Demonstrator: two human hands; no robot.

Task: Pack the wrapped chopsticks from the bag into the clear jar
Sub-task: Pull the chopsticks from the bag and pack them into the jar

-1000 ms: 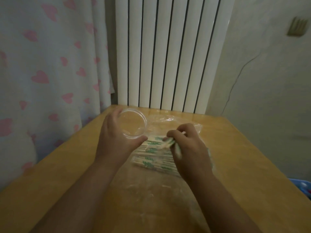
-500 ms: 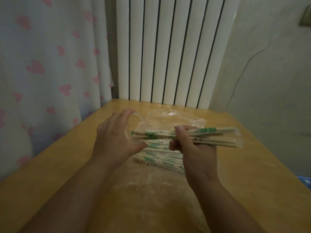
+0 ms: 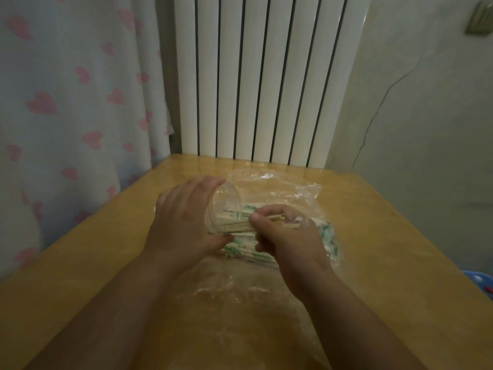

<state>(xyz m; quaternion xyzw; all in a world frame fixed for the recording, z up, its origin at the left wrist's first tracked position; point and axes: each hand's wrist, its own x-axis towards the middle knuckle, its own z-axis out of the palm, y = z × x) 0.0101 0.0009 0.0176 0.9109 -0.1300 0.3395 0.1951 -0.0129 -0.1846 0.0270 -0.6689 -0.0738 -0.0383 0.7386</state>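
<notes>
Two bare hands meet over the middle of a wooden table (image 3: pixel 386 236). On the left, the left hand (image 3: pixel 184 222) curls round a clear jar (image 3: pixel 229 196), holding it tipped on its side with the mouth facing right. A bundle of wrapped chopsticks (image 3: pixel 237 227) reaches into that mouth, gripped at its outer end by the curled fingers of the right hand (image 3: pixel 288 236). Under and just right of both hands lies a crumpled clear bag (image 3: pixel 282 185) holding more wrapped pairs (image 3: pixel 329 236), their green print showing beside the right hand.

Tabletop stretches from the left hand out to the left edge. The far edge sits close behind the bag. A wider stretch of wood runs from the bag to the right edge.

A pale curtain (image 3: pixel 66 102) with pink hearts hangs along the left side. A white ribbed radiator (image 3: pixel 266 76) stands against the far edge, and a plain wall (image 3: pixel 426 116) closes the right. A blue thing (image 3: pixel 480 281) peeks past the right edge, too cut off to identify.
</notes>
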